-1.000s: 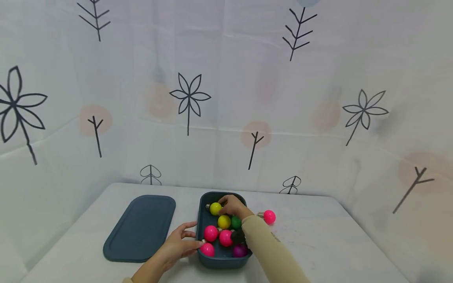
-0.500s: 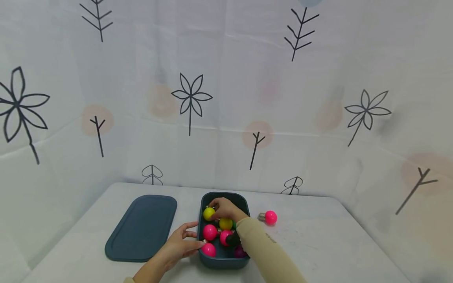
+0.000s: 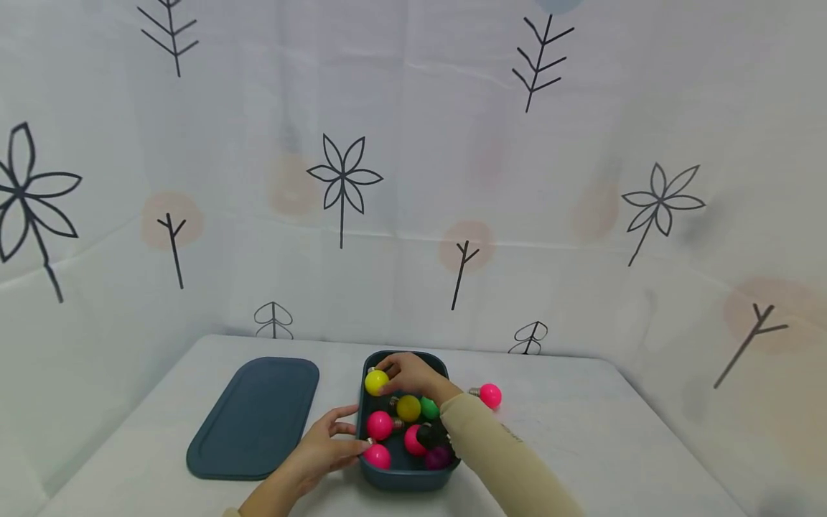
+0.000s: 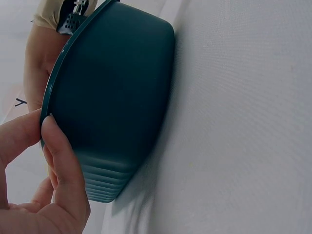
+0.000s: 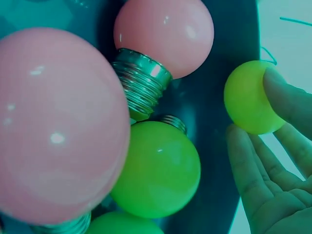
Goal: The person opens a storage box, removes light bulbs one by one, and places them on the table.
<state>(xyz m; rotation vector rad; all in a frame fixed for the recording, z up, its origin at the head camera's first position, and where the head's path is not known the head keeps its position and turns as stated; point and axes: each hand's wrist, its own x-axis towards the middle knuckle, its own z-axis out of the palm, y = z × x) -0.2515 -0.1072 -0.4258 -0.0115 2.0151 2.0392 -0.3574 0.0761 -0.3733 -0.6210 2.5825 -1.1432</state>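
A dark teal plastic box [image 3: 403, 481] holds several coloured light bulbs. My left hand [image 3: 326, 444] pinches its left rim; the left wrist view shows thumb and finger at the edge of the box wall [image 4: 117, 73]. Inside the far left part, my right hand [image 3: 418, 377] holds a yellow light bulb [image 3: 377, 383] by its round globe, its metal base pointing away. In the right wrist view the thumb and fingertips are on that yellow globe [image 5: 246, 100]. Another yellow bulb [image 3: 408, 408], pink bulbs [image 3: 380, 425], a green one [image 3: 429, 408] and a purple one [image 3: 439, 458] lie nearby.
A flat dark teal lid [image 3: 255, 420] lies on the white table [image 3: 581, 445] left of the box. One pink bulb [image 3: 490, 396] lies on the table to the right. A printed white cloth [image 3: 400, 287] hangs behind.
My right hand has shifted the yellow bulb toward the box's left wall, and its base has turned from pointing left to pointing away. The left hand stays at the rim.
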